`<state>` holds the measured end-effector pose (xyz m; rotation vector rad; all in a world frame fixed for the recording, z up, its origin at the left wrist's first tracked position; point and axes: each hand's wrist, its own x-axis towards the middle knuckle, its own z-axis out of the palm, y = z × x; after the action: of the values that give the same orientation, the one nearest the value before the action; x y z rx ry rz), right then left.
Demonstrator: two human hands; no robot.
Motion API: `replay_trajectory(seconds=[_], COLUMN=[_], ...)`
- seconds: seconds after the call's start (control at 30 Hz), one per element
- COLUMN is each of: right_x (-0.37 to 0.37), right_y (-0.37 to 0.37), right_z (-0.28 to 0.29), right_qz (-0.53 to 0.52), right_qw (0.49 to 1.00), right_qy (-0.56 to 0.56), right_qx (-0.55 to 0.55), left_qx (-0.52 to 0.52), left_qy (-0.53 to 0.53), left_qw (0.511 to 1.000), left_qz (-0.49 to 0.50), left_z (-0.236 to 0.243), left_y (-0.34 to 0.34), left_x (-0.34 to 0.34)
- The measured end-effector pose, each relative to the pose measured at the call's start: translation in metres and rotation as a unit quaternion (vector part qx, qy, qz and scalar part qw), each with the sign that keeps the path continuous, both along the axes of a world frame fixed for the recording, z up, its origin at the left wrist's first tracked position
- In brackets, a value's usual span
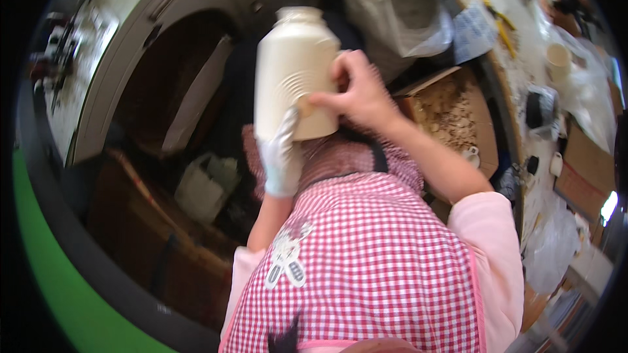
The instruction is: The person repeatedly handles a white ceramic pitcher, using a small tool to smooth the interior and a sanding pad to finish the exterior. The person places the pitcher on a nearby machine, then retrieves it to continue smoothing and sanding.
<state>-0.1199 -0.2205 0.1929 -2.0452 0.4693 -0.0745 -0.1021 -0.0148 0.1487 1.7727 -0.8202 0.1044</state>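
Observation:
A large cream-coloured plastic jar (297, 68) with a narrower neck and curved ridges on its face is held upright above my lap. My left hand (282, 157), in a white glove, is closed on its lower left side, thumb on the front. My bare right hand (366, 91) is at the jar's right side, fingers curled by the edge and thumb pressed to the front. A small tan spot (305, 106) shows between the two thumbs; whether it is a loose piece or a fingertip I cannot tell. The fingers behind the jar are hidden.
To the right, a cardboard box (451, 114) holds many small pale chips. Beyond it stands an open white sack (405, 13). Yellow-handled pliers (504, 33), a beige cup (558, 57) and plastic bags lie on the right-hand bench. A white plastic bag (208, 186) lies low at left.

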Motion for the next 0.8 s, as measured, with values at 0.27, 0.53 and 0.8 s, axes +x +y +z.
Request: replay_trajectory(seconds=[0.27, 0.53, 0.8], right_x=[0.011, 0.060, 0.066], right_y=[0.007, -0.336, -0.563], right_z=[-0.007, 0.030, -0.014], right_qz=[0.037, -0.150, -0.045], right_qw=[0.988, 0.860, 0.824], right_qy=[-0.148, -0.078, 0.206], right_qx=[0.002, -0.482, -0.526], left_qx=[-0.256, -0.212, -0.332], left_qy=[0.440, 0.408, 0.596], left_qw=[0.855, 0.876, 0.727], left_qz=[0.099, 0.142, 0.081], left_z=[0.043, 0.047, 0.070], left_y=[-0.034, -0.035, -0.007], left_x=[0.008, 0.019, 0.036])
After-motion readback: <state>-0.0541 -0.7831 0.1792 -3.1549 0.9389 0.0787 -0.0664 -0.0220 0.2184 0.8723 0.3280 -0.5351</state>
